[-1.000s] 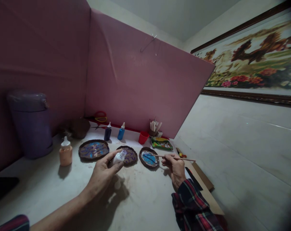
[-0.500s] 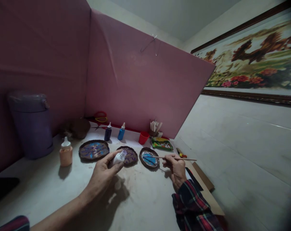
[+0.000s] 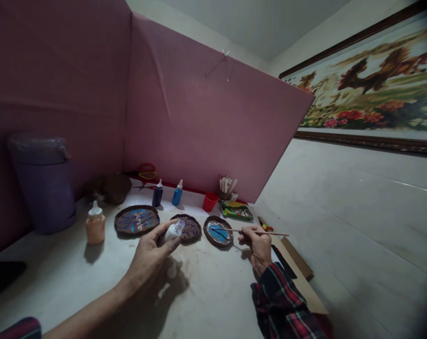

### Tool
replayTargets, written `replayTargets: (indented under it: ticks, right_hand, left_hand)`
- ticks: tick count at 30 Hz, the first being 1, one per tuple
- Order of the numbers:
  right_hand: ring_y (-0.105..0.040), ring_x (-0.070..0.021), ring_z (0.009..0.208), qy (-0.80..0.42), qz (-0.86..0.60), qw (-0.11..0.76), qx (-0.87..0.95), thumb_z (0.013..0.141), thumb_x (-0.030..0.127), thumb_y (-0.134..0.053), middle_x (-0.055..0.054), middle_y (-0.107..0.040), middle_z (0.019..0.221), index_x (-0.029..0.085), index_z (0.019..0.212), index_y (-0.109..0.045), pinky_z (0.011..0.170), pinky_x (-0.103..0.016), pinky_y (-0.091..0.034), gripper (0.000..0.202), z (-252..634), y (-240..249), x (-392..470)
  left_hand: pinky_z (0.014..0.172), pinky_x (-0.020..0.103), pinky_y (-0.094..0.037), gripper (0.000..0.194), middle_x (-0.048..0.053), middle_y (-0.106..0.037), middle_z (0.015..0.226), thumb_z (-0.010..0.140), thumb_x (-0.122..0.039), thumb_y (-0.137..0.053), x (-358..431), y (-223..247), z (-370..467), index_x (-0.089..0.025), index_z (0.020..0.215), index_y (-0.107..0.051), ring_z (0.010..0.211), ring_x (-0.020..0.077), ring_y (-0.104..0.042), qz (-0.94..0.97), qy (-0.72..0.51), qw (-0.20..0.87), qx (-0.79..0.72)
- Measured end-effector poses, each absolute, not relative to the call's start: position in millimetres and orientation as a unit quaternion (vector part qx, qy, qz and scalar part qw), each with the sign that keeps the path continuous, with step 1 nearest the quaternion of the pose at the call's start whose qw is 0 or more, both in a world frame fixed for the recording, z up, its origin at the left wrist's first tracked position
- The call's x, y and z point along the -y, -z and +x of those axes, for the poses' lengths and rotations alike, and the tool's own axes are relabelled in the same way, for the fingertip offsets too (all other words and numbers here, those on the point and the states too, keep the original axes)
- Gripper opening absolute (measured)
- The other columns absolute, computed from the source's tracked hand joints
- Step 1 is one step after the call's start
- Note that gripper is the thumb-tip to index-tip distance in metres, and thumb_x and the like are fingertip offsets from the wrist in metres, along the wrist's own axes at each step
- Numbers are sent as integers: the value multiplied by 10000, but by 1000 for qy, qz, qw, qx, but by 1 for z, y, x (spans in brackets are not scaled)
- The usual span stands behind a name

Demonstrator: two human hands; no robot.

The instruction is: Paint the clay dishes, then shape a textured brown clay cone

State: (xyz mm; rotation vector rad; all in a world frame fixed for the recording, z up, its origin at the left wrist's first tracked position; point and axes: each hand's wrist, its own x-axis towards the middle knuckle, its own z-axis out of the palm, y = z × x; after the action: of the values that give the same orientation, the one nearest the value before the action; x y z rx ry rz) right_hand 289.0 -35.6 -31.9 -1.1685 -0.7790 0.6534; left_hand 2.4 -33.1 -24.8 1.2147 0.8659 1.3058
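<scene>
My left hand [image 3: 153, 249] is closed around a small white paint bottle [image 3: 174, 230], tilted, with its cap off and purple smears at the mouth. Between the fingers of my right hand [image 3: 256, 247] lies a thin wooden paintbrush [image 3: 246, 231]. Its tip is over the blue-painted middle of a small brown-rimmed dish [image 3: 208, 237], where white paint shows around the blue. Behind my left hand, partly hidden, is a brown dish with purple marks [image 3: 191, 229]. To its left lies a larger dish streaked blue and purple [image 3: 133, 221].
A peach paint bottle [image 3: 95, 226] stands at left near a purple canister [image 3: 44, 183]. Dark purple [image 3: 157, 194] and blue [image 3: 177, 194] bottles, a red cup [image 3: 210, 202], a green packet [image 3: 237, 211] and scissors [image 3: 147, 172] line the back. Cardboard [image 3: 298, 258] lies at right.
The brush tip has shifted slightly within the blue area of the small dish. Both hands keep nearly the same places and holds; the whole view has moved a little.
</scene>
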Motion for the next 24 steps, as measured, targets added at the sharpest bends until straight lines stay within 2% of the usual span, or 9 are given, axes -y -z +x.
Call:
replayTargets:
  ticks: [5,15,24]
  right_hand:
    - [-562,-126,397,-292,-528,713,358,603,244,-738,-10,-632,481,157,611,-577,392,-225,-481,183,289,32,36]
    - [-564,-124,399,-285,-530,710,365,606,239,-737,-6,-629,468,158,616,-580,400,-220,-484,177,287,27,38]
    - [-606,-139,439,-304,-529,698,376,598,231,-745,-21,-658,507,154,645,-590,441,-233,-517,179,286,24,40]
  left_hand:
    - [842,280,-508,515,71,-689,1115,693,-353,-726,35,23,2,-164,1160,-622,1030,236,-631,509,-551,550,-368]
    - [931,315,-464,527,85,-670,1152,706,-349,-717,35,23,1,-150,1179,-602,1059,238,-617,517,-546,547,-369]
    - [893,308,-489,506,87,-678,1132,699,-352,-721,37,20,2,-156,1155,-624,1037,239,-627,512,-550,544,-373]
